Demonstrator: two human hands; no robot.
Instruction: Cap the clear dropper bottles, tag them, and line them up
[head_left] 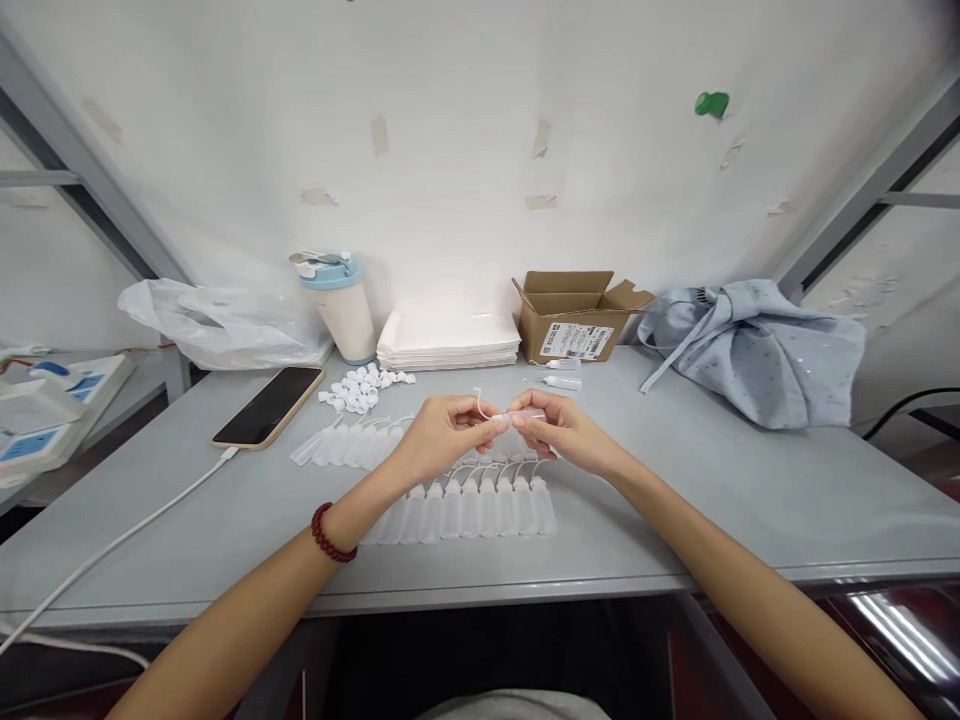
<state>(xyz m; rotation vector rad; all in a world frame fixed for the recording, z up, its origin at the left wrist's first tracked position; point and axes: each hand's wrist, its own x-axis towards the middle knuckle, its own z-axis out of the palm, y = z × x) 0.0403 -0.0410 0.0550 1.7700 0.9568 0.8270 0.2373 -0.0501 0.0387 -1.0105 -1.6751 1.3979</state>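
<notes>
A small translucent plastic bottle (531, 414) with a thin curved white tube (479, 402) at its cap end is held sideways between my two hands, above the table. My left hand (446, 432) pinches it at the cap end. Its body lies in the closed fingers of my right hand (562, 428). Below are more such bottles: a front row (469, 512) lying side by side with tubes pointing away, and a back row (341, 445) partly hidden by my hands. Behind my left hand lies a pile of small white caps (360, 388).
A phone (268, 408) with a white cable (135, 535) lies at left. Along the wall stand a plastic bag (225, 325), a tumbler (343, 315), a stack of white sheets or envelopes (448, 340), a cardboard box (570, 325) with a few bottles before it, and blue cloth (765, 350).
</notes>
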